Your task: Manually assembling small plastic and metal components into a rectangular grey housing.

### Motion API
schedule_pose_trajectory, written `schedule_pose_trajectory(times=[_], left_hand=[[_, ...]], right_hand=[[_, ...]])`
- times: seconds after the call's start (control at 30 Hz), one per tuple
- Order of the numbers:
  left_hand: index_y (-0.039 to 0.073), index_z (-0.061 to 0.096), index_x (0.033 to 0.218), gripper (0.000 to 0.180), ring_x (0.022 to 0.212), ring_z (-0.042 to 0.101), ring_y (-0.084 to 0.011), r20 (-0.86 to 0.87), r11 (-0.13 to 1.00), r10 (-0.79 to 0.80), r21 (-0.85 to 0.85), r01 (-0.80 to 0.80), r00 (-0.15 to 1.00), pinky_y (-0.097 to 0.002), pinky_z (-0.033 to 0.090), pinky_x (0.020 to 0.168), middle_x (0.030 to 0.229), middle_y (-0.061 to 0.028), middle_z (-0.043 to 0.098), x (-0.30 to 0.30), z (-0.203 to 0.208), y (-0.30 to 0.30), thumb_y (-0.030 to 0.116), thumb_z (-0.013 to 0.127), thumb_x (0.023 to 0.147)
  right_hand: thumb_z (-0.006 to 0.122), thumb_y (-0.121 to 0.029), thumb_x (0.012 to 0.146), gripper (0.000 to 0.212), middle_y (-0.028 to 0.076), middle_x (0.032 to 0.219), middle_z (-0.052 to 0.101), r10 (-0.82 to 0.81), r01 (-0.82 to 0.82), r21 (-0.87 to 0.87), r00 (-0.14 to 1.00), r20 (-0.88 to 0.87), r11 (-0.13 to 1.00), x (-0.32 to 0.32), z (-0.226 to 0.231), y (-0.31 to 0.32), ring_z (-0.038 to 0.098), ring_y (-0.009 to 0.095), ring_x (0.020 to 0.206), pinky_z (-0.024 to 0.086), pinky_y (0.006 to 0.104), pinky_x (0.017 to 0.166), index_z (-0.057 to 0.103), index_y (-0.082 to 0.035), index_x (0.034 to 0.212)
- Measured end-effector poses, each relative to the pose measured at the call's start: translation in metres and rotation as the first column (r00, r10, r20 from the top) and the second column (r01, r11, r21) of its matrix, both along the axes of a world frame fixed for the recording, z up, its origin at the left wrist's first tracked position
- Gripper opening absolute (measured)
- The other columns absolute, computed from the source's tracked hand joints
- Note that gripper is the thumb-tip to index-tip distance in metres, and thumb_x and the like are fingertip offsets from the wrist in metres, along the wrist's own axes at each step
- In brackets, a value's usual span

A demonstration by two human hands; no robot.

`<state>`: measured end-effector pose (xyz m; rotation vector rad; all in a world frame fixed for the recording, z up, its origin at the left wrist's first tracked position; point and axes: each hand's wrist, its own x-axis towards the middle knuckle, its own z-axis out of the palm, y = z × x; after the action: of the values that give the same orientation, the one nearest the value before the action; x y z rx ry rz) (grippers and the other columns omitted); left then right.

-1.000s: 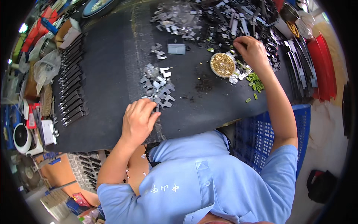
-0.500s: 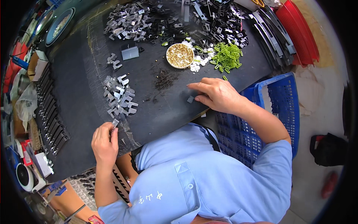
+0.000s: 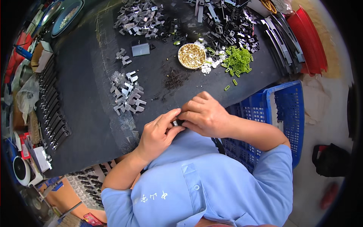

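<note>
My left hand (image 3: 158,130) and my right hand (image 3: 204,116) meet over the table's near edge, in front of my shirt. Between the left thumb and fingertips sits a small silver metal piece (image 3: 175,123). My right fingers are pinched together against it; what they hold is mostly hidden, with only something dark showing between the hands. Left of the hands is a small heap of bent, notched metal brackets (image 3: 127,92). Beyond them lie a scatter of dark screws (image 3: 176,78), a round dish of brass-coloured pieces (image 3: 192,56) and a pile of green oval links (image 3: 238,60).
Larger heaps of metal brackets (image 3: 139,19) and black parts (image 3: 227,28) cover the far side. A row of black assemblies (image 3: 53,109) lines the left. A blue plastic crate (image 3: 293,125) stands at the right, below a red basket (image 3: 308,43) and long metal strips (image 3: 278,41).
My left hand has moved right, away from the bracket heap, with the metal piece. My right hand has drawn in from beside a small dark square piece on the table, and both hands now meet.
</note>
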<state>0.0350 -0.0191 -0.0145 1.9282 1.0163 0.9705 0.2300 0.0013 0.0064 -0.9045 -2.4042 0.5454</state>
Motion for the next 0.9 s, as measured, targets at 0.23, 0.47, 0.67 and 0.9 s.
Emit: schedule_pose_trajectory(times=[0.23, 0.47, 0.67, 0.9], left_hand=[[0.004, 0.056, 0.119, 0.047, 0.057, 0.059, -0.0136, -0.002, 0.988, 0.081, -0.133, -0.08, 0.997, -0.0258, 0.048, 0.053, 0.08, -0.0104, 0.063, -0.024, 0.004, 0.003, -0.001, 0.07, 0.074], [0.0, 0.066, 0.096, 0.024, 0.064, 0.061, -0.017, -0.061, 0.996, 0.036, -0.078, -0.041, 0.997, -0.0257, 0.048, 0.055, 0.082, -0.0108, 0.063, -0.033, 0.01, -0.004, -0.003, 0.07, 0.072], [0.001, 0.064, 0.096, 0.02, 0.075, 0.064, -0.0234, -0.093, 0.989, -0.125, 0.073, 0.132, 0.988, -0.0303, 0.051, 0.066, 0.109, -0.018, 0.06, 0.001, 0.013, 0.036, 0.002, 0.067, 0.076], [0.002, 0.062, 0.094, 0.016, 0.084, 0.065, -0.0295, -0.225, 0.962, -0.253, -0.163, 0.22, 0.941, -0.0322, 0.051, 0.069, 0.124, -0.0236, 0.052, -0.001, 0.012, 0.017, 0.006, 0.065, 0.078]], right_hand=[[0.055, -0.053, 0.077, 0.074, 0.012, 0.142, 0.036, -0.055, 0.031, 0.074, 0.936, 0.347, 0.997, 0.015, -0.003, 0.037, 0.036, 0.025, 0.13, 0.025, 0.0465, 0.105, 0.043, -0.005, 0.132], [0.06, -0.042, 0.079, 0.057, 0.01, 0.135, 0.045, 0.049, -0.06, 0.017, 0.917, 0.395, 0.998, 0.076, -0.019, -0.001, 0.04, 0.024, 0.128, 0.026, 0.0457, 0.107, 0.052, -0.006, 0.123], [0.069, -0.021, 0.073, 0.042, 0.005, 0.112, 0.059, -0.21, 0.203, 0.053, 0.956, 0.205, 0.978, 0.07, -0.018, 0.028, 0.055, 0.021, 0.103, 0.04, 0.0378, 0.084, 0.06, -0.009, 0.112], [0.062, -0.034, 0.079, 0.049, 0.004, 0.134, 0.048, -0.024, -0.019, 0.099, 0.911, 0.413, 0.995, 0.053, -0.017, 0.014, 0.041, 0.021, 0.126, 0.03, 0.0431, 0.101, 0.055, -0.01, 0.121]])
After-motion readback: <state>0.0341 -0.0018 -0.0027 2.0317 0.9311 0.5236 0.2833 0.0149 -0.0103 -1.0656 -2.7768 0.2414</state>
